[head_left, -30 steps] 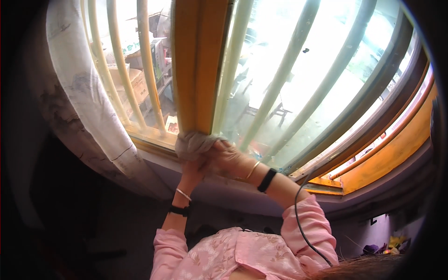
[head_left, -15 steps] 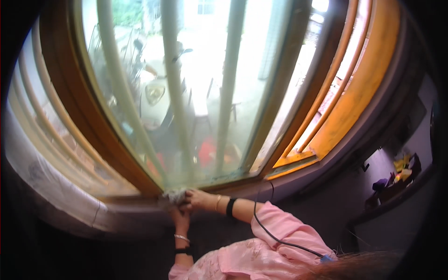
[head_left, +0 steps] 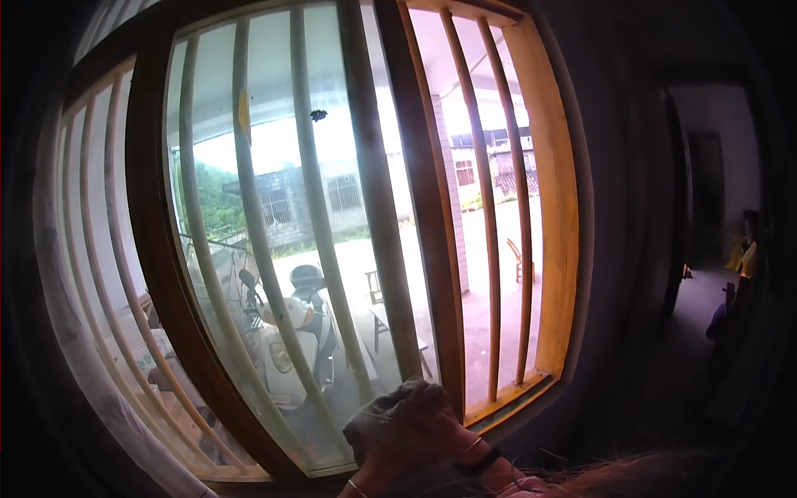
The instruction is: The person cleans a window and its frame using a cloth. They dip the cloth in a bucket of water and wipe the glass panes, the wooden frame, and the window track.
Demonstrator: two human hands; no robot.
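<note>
A crumpled grey cloth (head_left: 383, 412) is bunched up between my two hands, in front of the lower right part of the glass pane (head_left: 224, 274). My right hand (head_left: 438, 430) is closed over its right side, beside the dark wooden upright of the window frame (head_left: 432, 249). Lower down on the left, my left hand (head_left: 380, 466) grips the cloth from below, in shadow. Its fingers are partly hidden by the cloth. Whether the cloth touches the glass, I cannot tell.
Upright bars (head_left: 490, 207) stand behind the window. Whitish sheeting (head_left: 79, 332) hangs at the left edge. Outside, a scooter (head_left: 303, 332) is parked beyond the glass. To the right is a dark wall with a doorway (head_left: 714, 166).
My view has tilted up, showing more of the window and yard. Both hands have moved with the cloth from the bottom left corner of the pane to its lower right.
</note>
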